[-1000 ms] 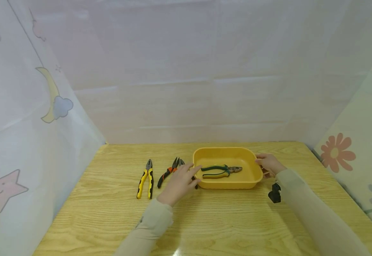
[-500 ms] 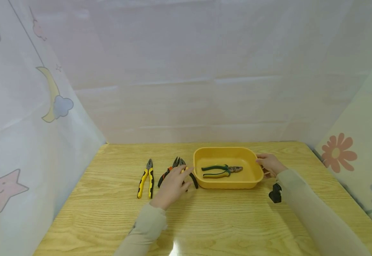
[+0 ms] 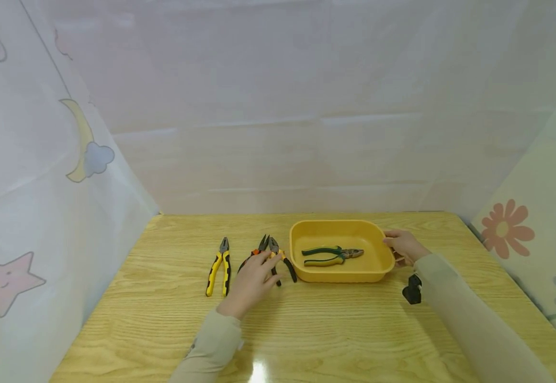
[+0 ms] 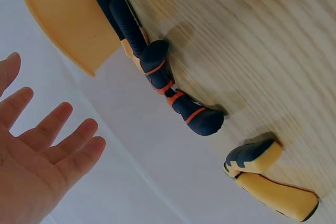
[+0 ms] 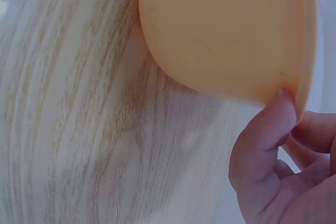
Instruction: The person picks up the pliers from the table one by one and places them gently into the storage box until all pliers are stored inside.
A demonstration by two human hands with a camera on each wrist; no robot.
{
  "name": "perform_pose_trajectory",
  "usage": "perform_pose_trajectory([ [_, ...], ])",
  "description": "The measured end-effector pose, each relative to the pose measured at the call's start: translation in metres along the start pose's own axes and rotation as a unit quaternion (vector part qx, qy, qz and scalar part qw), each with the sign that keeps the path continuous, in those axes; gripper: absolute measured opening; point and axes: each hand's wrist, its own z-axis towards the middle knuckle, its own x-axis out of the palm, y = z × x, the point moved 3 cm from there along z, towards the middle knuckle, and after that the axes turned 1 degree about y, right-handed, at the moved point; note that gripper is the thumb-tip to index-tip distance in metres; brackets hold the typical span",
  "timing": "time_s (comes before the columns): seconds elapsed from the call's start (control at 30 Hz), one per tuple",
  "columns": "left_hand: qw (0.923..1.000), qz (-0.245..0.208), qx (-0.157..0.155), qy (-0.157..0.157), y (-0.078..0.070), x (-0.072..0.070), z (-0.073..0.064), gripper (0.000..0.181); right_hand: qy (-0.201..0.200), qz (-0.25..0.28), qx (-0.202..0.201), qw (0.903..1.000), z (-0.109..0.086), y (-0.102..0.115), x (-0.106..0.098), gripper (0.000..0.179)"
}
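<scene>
My right hand [image 3: 404, 246] pinches the right end of a yellow plastic tray [image 3: 337, 277]; in the right wrist view the thumb [image 5: 275, 116] presses on its rim. Inside the tray lie green-and-yellow pliers [image 3: 325, 256]. My left hand [image 3: 249, 282] hovers left of the tray with fingers spread, holding nothing. From the head it partly covers orange-and-black long-nose pliers [image 3: 261, 244] and overlaps black-and-yellow pliers [image 3: 287, 264]. The left wrist view shows the palm [image 4: 31, 171] apart from the orange-and-black handles [image 4: 194, 114].
Yellow-and-black pliers [image 3: 218, 268] lie farther left on the wooden table [image 3: 335, 330]. A pale sheet hangs behind the table, with printed sheets at both sides. A small black object [image 3: 412, 290] is at the right wrist.
My left hand has moved left, away from the tray's left end and over the pliers on the table. My right hand keeps its grip, and the tray stays nearly still.
</scene>
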Motion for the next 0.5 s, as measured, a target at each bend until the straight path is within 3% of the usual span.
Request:
perform_pose_trajectory([
  [0.5, 0.9994, 0.010, 0.008, -0.033, 0.009, 0.002, -0.011, 0.046, -0.002, 0.001, -0.003, 1.0000, -0.001, 0.000, 0.000, 0.053],
])
